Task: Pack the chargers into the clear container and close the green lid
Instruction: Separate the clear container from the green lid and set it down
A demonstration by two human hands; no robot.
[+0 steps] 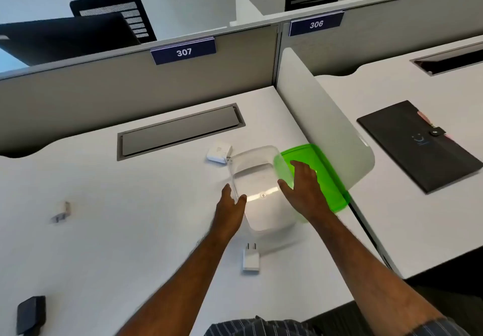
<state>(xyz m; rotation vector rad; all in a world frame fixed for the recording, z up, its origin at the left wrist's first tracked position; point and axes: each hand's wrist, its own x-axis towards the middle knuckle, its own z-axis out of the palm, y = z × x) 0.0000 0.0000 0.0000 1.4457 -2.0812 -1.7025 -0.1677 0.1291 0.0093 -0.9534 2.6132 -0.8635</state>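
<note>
The clear container [257,179] stands open in the middle of the white desk, with nothing visible inside. My left hand [231,205] touches its left rim with relaxed fingers. My right hand [304,186] lies with straight fingers on the green lid [324,168], which sits tilted against the container's right side. A white square charger [219,152] lies just beyond the container's far left corner. A white plug charger [251,260] lies on the desk in front of the container. A black charger [30,314] sits at the desk's near left. A small grey adapter [62,212] lies at the left.
A white divider panel [321,116] rises right behind the lid. A grey cable hatch [180,130] is set into the desk at the back. On the neighbouring desk lies a black folder [418,145]. Grey partition walls with signs 307 and 306 close the back.
</note>
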